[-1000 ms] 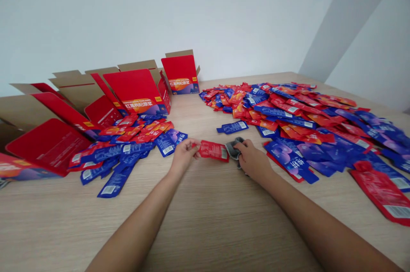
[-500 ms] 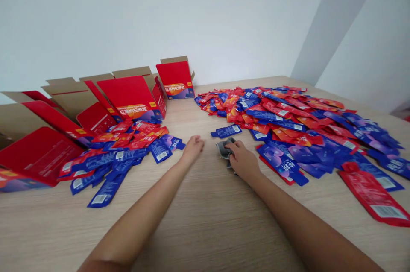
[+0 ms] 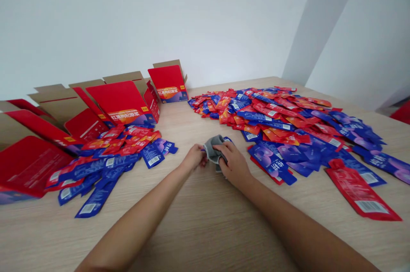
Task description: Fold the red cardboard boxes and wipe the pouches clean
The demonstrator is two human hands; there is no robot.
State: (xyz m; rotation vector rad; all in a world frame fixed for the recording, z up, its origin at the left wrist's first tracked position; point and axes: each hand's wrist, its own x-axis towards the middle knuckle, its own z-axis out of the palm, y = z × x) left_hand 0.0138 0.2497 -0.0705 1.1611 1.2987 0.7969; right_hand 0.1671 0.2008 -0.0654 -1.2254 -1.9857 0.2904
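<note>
My left hand (image 3: 194, 156) is closed in a pinch on one end of a blue pouch (image 3: 227, 138), of which only small bits show. A crumpled grey cloth (image 3: 214, 147) covers most of that pouch. Pressed over the cloth, my right hand (image 3: 233, 163) grips it with bent fingers. Both hands meet just above the middle of the table (image 3: 205, 220). Left of them lies a pile of blue and red pouches (image 3: 118, 152), its nearest blue pouch (image 3: 152, 154) close to my left hand.
A wide heap of red and blue pouches (image 3: 272, 114) spreads to the right, with a single red pouch (image 3: 360, 191) at its near edge. Open red cartons (image 3: 118, 99) line the left side. Another open carton (image 3: 168, 82) stands at the back against the wall.
My left hand has moved to the cloth and taken hold of the blue pouch, which lay alone on the table. The right hand has brought the cloth over it. The view has shifted slightly.
</note>
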